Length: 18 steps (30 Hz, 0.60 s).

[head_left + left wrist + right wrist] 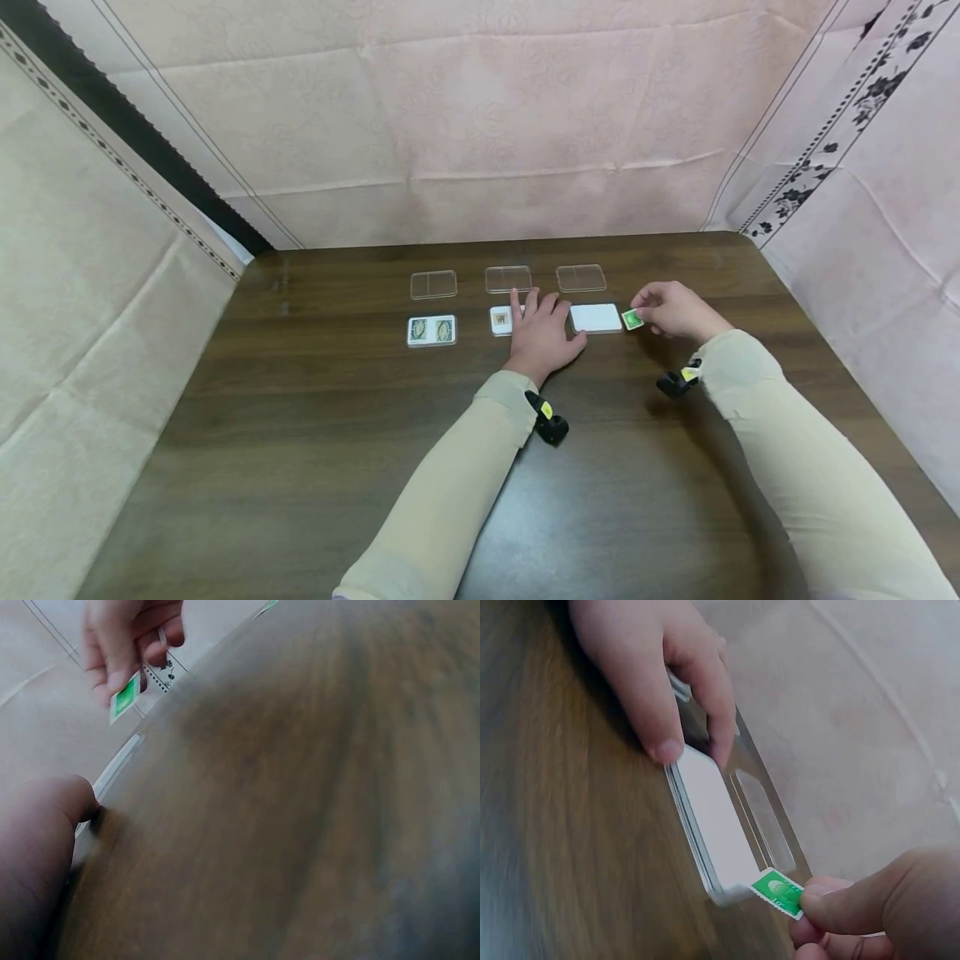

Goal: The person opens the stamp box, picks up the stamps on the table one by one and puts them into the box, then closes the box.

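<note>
Left hand point(542, 342): fingers spread apart, thumb and forefinger against white box point(597, 319)
Right hand point(678, 311): clamped on green stamp point(778, 892), pinched
Stamp spot: just beside white box's right end
Clear lids point(581, 284): three, row on bench point(330, 433), behind

In right hand's point(675, 310) pinch: stamp point(778, 892). Just left of grip: nearest holder point(597, 319), left hand point(542, 337) at its far-from-grip end. Farther left: middle holder point(495, 331), partly beneath left hand. Farthest left of grip: end holder point(431, 332), two stamps point(444, 331) inside. Beyond and leftward of grip, behind holders: three covers point(581, 278). Below grip: table point(300, 417).
</note>
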### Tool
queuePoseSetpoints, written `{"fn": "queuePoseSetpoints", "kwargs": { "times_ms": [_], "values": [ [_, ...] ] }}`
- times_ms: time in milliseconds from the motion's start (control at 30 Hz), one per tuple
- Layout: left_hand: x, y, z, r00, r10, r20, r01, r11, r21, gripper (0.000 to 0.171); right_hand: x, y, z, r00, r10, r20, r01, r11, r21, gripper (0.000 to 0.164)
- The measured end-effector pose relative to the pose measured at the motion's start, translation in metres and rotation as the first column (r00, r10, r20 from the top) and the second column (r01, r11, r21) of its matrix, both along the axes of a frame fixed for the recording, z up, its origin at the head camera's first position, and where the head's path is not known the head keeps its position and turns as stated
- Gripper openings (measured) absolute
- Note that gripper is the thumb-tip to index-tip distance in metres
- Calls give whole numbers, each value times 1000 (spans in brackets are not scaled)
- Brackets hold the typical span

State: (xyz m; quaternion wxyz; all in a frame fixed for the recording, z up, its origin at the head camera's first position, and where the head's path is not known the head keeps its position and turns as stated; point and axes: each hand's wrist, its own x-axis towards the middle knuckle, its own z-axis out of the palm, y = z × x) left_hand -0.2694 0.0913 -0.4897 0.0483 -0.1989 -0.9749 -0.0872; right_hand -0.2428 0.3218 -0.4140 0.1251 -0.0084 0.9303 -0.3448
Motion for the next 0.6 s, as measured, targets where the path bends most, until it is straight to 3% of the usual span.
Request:
{"fn": "queuePoseSetpoints", "kwargs": {
  "times_ms": [333, 600],
  "values": [
    [-1, -2, 0, 1000, -1, -16, 1, 1000, 9, 63, -25, -36, -4, 999, -29, -18, 28, 999, -18, 20],
    [-1, -1, -1, 1000, -1, -1, 1, 1000, 6, 61, -32, -59, -8, 1000, -13, -8, 13, 1000, 12, 21]
  ]
}}
